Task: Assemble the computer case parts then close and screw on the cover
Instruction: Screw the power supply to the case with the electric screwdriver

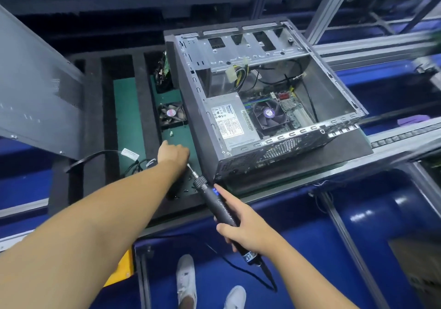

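An open computer case [207,127] lies on its side on a black mat, with a power supply [230,122], a CPU fan [268,114] and a motherboard inside. The grey side cover [35,98] leans at the left. My right hand [245,227] grips a black electric screwdriver [214,201], its bit pointing up-left toward my left hand. My left hand [173,153] reaches down with curled fingers onto the green tray floor beside the case; its fingertips are hidden. Small screws [188,190] lie near the tray's front edge.
A black foam tray [140,108] with green-floored slots holds a loose case fan [172,114], a circuit board [163,69] and black cables [133,163]. Aluminium rails and blue bins surround the bench. My white shoes [186,282] show below.
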A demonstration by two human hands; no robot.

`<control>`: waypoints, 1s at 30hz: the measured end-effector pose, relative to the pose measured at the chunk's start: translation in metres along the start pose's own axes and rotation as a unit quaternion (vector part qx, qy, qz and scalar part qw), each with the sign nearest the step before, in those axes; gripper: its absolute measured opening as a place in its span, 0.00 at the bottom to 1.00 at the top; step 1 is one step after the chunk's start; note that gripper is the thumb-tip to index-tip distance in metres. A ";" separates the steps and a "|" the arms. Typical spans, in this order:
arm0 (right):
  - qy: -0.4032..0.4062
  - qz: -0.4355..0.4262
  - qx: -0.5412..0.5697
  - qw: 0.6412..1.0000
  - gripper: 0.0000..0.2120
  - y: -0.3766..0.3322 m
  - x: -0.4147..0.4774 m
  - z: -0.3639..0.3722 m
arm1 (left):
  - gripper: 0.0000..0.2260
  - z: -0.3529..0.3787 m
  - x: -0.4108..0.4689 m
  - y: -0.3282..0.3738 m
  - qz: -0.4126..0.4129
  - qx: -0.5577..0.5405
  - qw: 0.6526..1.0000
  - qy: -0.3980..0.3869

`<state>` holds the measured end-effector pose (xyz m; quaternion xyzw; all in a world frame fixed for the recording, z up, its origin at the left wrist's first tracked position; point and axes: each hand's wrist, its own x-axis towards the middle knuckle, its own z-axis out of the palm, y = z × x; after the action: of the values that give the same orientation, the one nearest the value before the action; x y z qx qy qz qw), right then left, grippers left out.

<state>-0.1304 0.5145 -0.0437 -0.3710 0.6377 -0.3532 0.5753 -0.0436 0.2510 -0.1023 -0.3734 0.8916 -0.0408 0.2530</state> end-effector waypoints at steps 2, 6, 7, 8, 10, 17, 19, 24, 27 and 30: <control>0.003 -0.001 0.004 1.000 0.40 0.001 0.000 -0.001 | 0.13 0.002 0.001 0.000 0.006 0.002 1.000 0.001; 0.010 0.002 0.009 1.000 0.40 0.004 -0.001 -0.002 | 0.15 0.001 0.006 -0.001 0.012 -0.031 0.999 -0.018; 0.010 0.003 0.009 1.000 0.40 0.004 -0.002 -0.003 | 0.14 -0.002 0.008 -0.003 0.012 -0.071 0.997 -0.020; 0.009 0.003 0.007 1.000 0.40 0.005 -0.003 -0.004 | 0.12 -0.007 0.009 -0.006 0.012 -0.124 0.992 -0.020; 0.008 0.003 0.003 1.000 0.40 0.005 -0.006 -0.005 | 0.05 -0.020 0.007 -0.016 0.011 -0.238 0.971 0.007; 0.002 -0.019 -0.004 1.000 0.41 -0.009 -0.017 -0.010 | 0.10 -0.047 -0.062 -0.051 -0.020 -0.625 0.777 0.078; -0.002 -0.027 -0.010 1.000 0.41 -0.012 -0.022 -0.011 | 0.14 -0.041 -0.086 -0.050 -0.009 -0.690 0.719 0.079; -0.023 -0.055 -0.028 0.998 0.40 -0.026 -0.043 -0.016 | 0.15 -0.023 -0.137 -0.032 -0.019 -0.781 0.620 0.075; -0.031 -0.062 -0.043 0.997 0.40 -0.029 -0.054 -0.019 | 0.12 -0.018 -0.157 -0.012 -0.010 -0.883 0.466 0.054; -0.038 -0.058 -0.055 0.996 0.41 -0.030 -0.066 -0.024 | 0.18 -0.019 -0.170 0.007 -0.005 -0.927 0.374 0.035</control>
<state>-0.1480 0.5593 0.0161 -0.4514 0.6111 -0.3364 0.5564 0.0432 0.3707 -0.0161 -0.3773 0.3780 0.7966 -0.2830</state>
